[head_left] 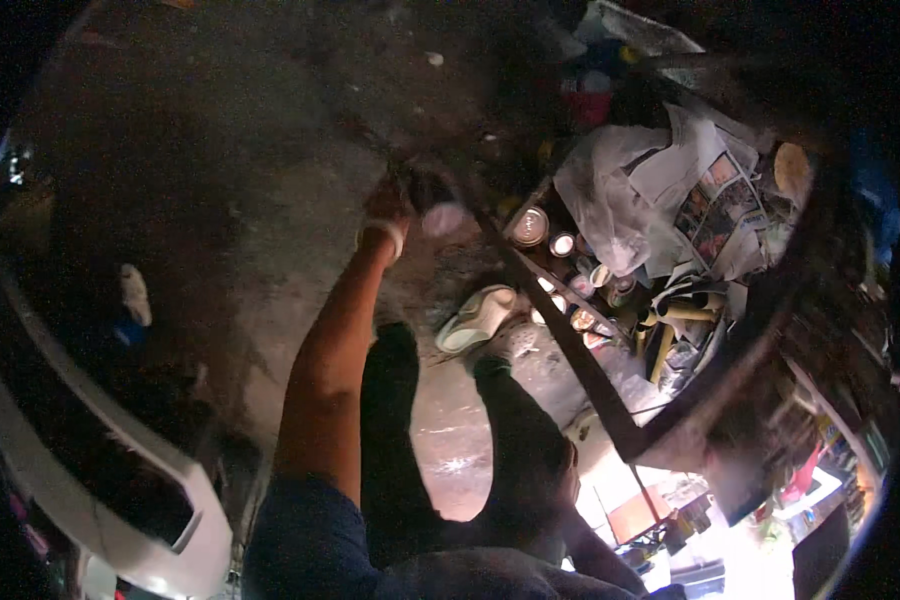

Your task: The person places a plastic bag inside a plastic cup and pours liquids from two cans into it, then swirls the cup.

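My left arm reaches forward over the dim floor, with a pale band (383, 236) round the wrist. At its end my left hand (388, 203) looks closed round a dark object whose kind the shadow hides. A pale, blurred round shape (442, 219) shows just right of that hand, close to a dark metal bar (545, 300). My right hand (571, 472) is low beside my right thigh; only a sliver of it shows and its fingers are hidden.
Under the angled bar are several round tins (529, 227), cardboard tubes (686, 312), plastic sheeting (610, 190) and newspaper (720, 215). A pale clog (477, 318) is by my feet. A white curved panel (140, 545) stands at lower left. Bright light floods a cluttered area at lower right.
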{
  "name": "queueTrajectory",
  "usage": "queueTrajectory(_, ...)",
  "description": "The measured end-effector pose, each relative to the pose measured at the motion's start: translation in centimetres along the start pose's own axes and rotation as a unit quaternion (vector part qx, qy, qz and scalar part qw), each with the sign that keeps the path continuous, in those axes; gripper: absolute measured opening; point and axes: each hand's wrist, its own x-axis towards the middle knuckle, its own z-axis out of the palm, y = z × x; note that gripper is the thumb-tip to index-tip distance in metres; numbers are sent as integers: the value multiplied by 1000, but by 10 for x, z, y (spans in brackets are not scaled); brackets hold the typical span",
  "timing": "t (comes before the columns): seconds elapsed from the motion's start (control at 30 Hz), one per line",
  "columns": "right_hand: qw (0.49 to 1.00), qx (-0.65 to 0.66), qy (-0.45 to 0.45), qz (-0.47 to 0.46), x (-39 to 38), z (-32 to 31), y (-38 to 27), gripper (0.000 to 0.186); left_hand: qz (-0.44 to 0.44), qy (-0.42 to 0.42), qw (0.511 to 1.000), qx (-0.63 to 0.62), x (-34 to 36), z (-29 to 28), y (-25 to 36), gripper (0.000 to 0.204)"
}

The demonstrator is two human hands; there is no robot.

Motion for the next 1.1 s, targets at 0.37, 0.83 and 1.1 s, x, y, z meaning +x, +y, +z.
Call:
queueTrajectory(0.37,975,168,17,-142,-144,-27,-132,57,23,-213,975,-51,-353,-228,4,86)
queueTrajectory(0.83,837,456,292,81,-256,20,77,61,537,-237,792,168,-487,-230,219,63)
queueTrajectory(1.1,717,553,341,254,-354,189,233,52,479,-500,701,167,-645,-51,382,68)
